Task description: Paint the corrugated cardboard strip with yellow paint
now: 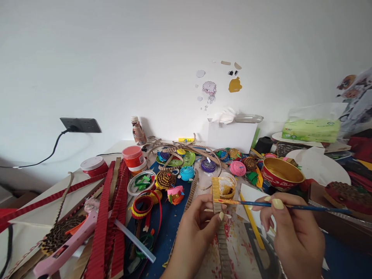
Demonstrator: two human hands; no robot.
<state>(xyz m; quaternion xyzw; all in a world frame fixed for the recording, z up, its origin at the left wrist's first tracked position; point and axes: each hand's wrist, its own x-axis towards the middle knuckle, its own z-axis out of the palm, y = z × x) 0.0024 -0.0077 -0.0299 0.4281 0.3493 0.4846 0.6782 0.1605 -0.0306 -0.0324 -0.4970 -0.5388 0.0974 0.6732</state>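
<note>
Table (26, 236): left fingers (213, 228) pinch cardboard strip (215, 190), seemingly touching brush (247, 203) pinched between right fingers (279, 217).

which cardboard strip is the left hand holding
The brown strip with the yellow end, where the brush points. The left hand grips only this one; the red strips lie off to the left.

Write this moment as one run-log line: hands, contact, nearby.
left hand: holds corrugated strip | right hand: holds paintbrush | contact: bristles at strip's yellow end | nearby: red container
</note>
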